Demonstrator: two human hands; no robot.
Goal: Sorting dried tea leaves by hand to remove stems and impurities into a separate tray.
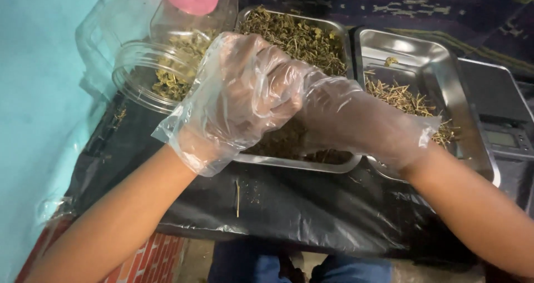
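— Both gloved hands meet over the near tray [295, 163] of dried herb [295, 38]; the left hand [239, 94] is curled shut, seemingly on a pinch of it.

— The right hand [356, 121]?

— Can't tell its grip. Best work low over that tray, stems going to the right tray [473, 121].

Shiny metal trays [428, 55], glossy black plastic sheet [289, 205]
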